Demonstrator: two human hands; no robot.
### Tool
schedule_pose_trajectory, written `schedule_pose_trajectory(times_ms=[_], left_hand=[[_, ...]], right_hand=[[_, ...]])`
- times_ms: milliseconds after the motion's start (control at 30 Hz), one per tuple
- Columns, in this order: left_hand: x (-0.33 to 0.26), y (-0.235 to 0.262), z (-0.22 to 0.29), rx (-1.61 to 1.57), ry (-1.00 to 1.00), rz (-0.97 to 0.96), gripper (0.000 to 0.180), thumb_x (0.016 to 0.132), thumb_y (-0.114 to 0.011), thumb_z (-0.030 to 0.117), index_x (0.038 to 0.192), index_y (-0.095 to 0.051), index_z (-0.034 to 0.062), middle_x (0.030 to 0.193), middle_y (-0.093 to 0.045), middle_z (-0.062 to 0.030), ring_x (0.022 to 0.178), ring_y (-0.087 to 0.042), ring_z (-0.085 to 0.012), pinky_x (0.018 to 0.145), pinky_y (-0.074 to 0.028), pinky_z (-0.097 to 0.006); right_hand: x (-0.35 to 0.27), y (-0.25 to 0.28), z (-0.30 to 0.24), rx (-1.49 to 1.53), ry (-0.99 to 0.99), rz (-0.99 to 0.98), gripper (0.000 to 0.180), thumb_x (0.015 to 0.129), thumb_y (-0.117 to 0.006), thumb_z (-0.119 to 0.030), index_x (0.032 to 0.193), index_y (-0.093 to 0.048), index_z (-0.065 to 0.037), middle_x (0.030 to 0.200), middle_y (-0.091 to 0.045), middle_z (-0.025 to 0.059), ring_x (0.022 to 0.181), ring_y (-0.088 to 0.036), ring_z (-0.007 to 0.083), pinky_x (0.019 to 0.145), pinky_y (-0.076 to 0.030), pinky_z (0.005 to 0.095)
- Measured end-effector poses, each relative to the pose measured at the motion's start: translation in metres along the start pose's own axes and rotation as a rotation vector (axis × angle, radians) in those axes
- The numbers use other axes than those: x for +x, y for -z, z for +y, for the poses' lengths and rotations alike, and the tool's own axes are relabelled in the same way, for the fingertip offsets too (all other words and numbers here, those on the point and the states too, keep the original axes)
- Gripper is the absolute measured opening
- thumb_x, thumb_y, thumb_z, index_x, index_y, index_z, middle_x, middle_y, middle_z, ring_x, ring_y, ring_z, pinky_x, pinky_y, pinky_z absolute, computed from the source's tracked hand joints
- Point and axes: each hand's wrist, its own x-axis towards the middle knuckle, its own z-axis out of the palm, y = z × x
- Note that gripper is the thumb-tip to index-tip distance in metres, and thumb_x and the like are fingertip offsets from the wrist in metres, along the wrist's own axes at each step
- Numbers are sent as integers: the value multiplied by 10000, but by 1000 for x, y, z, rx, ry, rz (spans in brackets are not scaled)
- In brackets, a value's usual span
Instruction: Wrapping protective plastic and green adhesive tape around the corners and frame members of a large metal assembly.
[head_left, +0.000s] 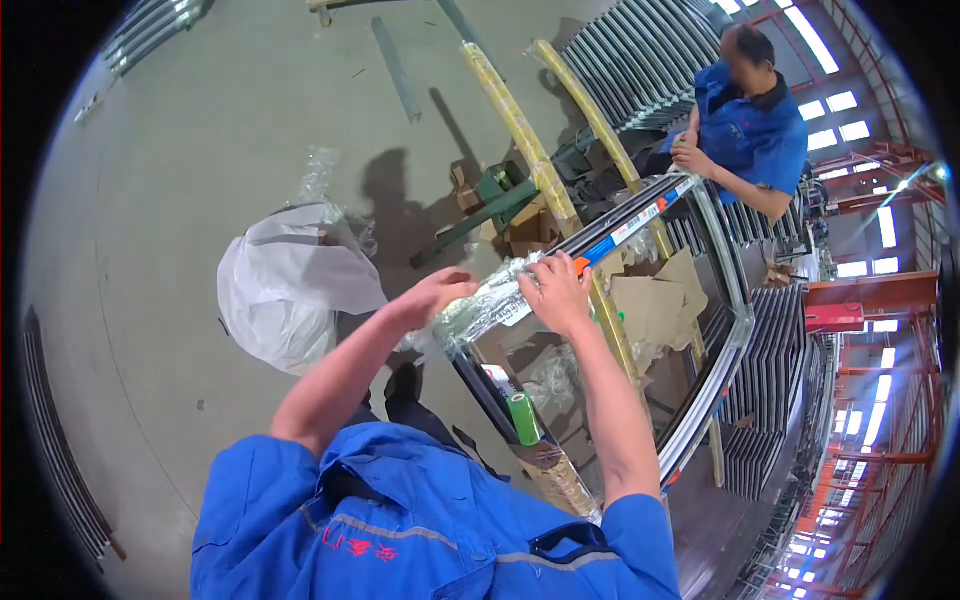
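A rectangular metal frame (735, 365) with black and silver bars lies in front of me on yellow-wrapped supports. See-through plastic film (487, 308) is bunched round its left corner and bar. My left hand (443, 294) is closed on the film at that corner, its fingertips partly hidden. My right hand (560, 288) lies on the wrapped bar with its fingers spread, beside a blue and orange label strip (625, 232). A green roll (523, 418) rests against the near bar, where brown wrapping (560, 475) also shows.
At the far corner a co-worker in blue (750, 125) has both hands close together by the frame. Yellow-wrapped beams (520, 125) run underneath, with cardboard pieces (655, 305) between them. A white sack (290, 285) stands on the floor to the left. Stacked metal frames (640, 65) stand behind.
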Motion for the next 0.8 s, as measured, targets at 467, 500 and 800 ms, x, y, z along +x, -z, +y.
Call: schedule_pose_trajectory(times_ms=[467, 500, 800], left_hand=[[-5, 1, 42, -356, -56, 366, 342, 991, -590, 228, 1266, -541, 30, 1050, -647, -32, 867, -621, -114, 735, -522, -279], [18, 1, 32, -121, -185, 359, 301, 999, -580, 251, 1201, -569, 28, 1090, -646, -46, 915, -611, -95, 769, -511, -266], [76, -58, -14, 563, -306, 275, 627, 981, -512, 478, 1357, -484, -23, 1225, -609, -277, 1146, -591, -383, 983, -451, -389]], right_hand=[[-4, -7, 3, 18, -21, 54, 361, 938, -541, -447, 1134, -665, -170, 1303, -547, 54, 1383, -347, 292, 1101, -157, 689], [-2, -6, -3, 30, -5, 61, 355, 938, -543, -442, 1131, -666, -170, 1302, -547, 53, 1382, -348, 293, 1100, -156, 692], [0, -11, 2, 33, 16, 119, 383, 958, -493, -387, 1238, -578, -141, 1336, -531, 88, 1389, -346, 316, 1098, -160, 698]])
